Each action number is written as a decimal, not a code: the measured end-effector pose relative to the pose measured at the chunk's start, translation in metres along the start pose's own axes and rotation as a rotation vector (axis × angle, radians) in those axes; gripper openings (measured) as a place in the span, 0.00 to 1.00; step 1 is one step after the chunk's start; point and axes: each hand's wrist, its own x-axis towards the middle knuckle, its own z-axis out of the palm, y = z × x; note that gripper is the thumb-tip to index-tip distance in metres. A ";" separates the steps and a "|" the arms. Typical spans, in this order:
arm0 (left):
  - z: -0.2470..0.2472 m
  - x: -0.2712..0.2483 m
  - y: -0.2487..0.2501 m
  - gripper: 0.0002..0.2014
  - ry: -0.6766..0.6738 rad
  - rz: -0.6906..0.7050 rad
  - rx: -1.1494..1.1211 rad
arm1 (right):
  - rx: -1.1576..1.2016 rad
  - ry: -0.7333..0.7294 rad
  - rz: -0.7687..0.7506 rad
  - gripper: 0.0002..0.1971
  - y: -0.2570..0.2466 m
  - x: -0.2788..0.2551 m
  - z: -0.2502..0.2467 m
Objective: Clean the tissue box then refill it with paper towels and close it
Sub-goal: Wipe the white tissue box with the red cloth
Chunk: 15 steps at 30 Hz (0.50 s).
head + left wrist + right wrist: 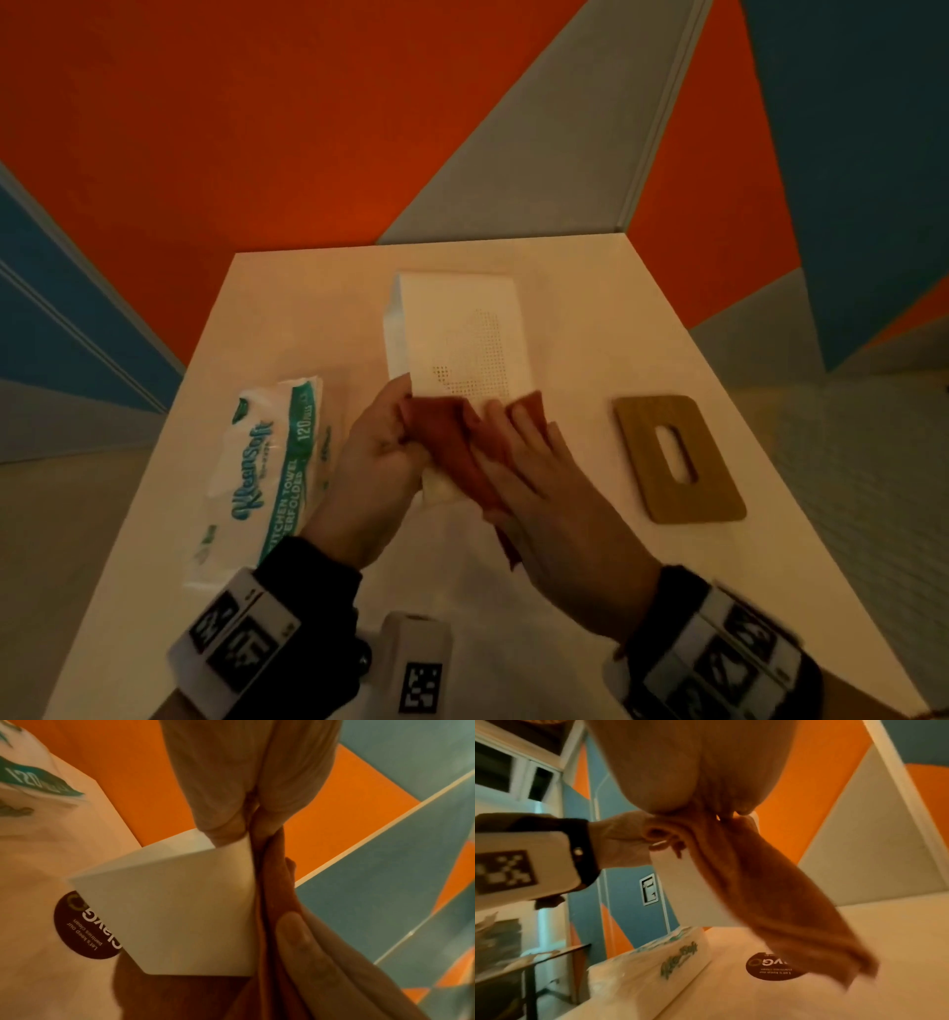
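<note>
Office pantry: table sticker [773, 968] reads "keep our pantries clean".

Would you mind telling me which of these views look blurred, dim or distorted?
Head view: dim, warm cast, wide-angle bending of the table edges, right hand slightly smeared. Left wrist view: fairly sharp on the tissue box. Right wrist view: the orange cloth is motion-blurred.

Both forearms in dark long sleeves [328, 570], cuffs ending at the wrists. Each wrist carries a white box-shaped camera mount on a black strap: left mount [233, 645], right mount [719, 663]. Mount faces bear black-and-white square fiducial markers. Left hand [380, 452] and right hand [554, 493] bare, ungloved.
</note>
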 end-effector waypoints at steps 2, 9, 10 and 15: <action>0.005 -0.002 0.001 0.27 -0.024 0.013 0.066 | 0.012 -0.044 0.041 0.28 0.005 0.010 -0.007; 0.010 -0.001 0.006 0.20 -0.060 -0.003 0.043 | -0.139 -0.032 0.107 0.28 -0.004 0.030 -0.025; 0.009 -0.002 0.006 0.20 -0.048 -0.002 0.067 | -0.157 -0.040 0.085 0.29 -0.007 0.018 -0.020; 0.015 -0.008 0.008 0.24 -0.107 -0.041 0.206 | -0.105 -0.026 0.274 0.35 0.012 0.026 -0.031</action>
